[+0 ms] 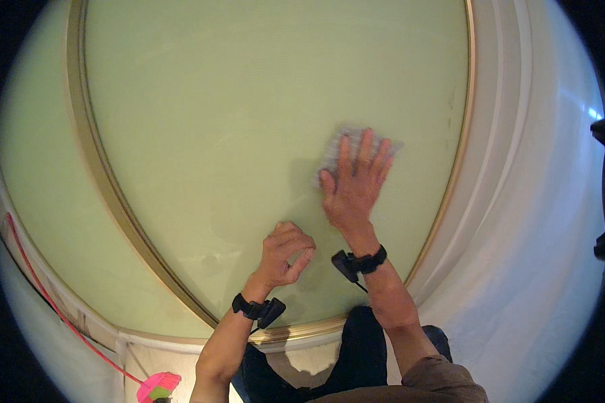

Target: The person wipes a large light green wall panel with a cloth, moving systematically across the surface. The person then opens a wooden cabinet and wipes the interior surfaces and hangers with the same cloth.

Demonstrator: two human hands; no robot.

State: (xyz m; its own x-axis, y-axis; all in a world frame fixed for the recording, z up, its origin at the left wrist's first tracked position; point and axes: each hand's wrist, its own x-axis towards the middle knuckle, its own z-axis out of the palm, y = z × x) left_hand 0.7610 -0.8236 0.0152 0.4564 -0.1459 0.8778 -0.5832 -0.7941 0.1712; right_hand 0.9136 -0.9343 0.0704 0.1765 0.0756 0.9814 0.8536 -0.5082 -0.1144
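Note:
My right hand point(355, 186) presses a light grey patterned cloth point(333, 156) flat against a large pale green panel point(222, 126), fingers spread over it. To its lower left, my left hand point(288, 252) is held close to the same panel with its fingers curled and thumb near the fingertips; nothing shows in it. Whether it touches the panel, I cannot tell. Each wrist wears a black strap with a small black device. Faint dark marks show on the panel near its right edge.
A gold-coloured metal frame point(126, 226) borders the panel, with another green panel point(40, 176) to the left. White moulding and a pale wall point(544, 201) stand at right. A broom with a pink head point(154, 385) and red handle point(50, 302) leans at lower left.

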